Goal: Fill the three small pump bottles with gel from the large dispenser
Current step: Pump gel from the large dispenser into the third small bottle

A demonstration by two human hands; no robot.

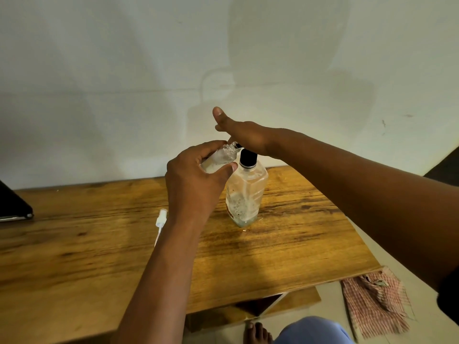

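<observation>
Holding small pump bottle in my left hand, fingers wrapped round its body, long axis tilted, open mouth aimed right at black spout of large dispenser. My right hand flat, fingers spread, palm on pump head. Dispenser upright on tabletop, just right of bottle. Mouth touching spout or not: cannot tell. Removed white pump lies behind left wrist. Next, I judge: press down, keep mouth under spout.

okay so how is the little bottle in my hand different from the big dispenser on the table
The small bottle is tilted and held up in the left hand; the large dispenser stands upright on the table. The small bottle is open-necked with no pump; the dispenser wears a black pump under the right hand. The dispenser is far bigger. Both are clear and hold bubbly gel.
</observation>
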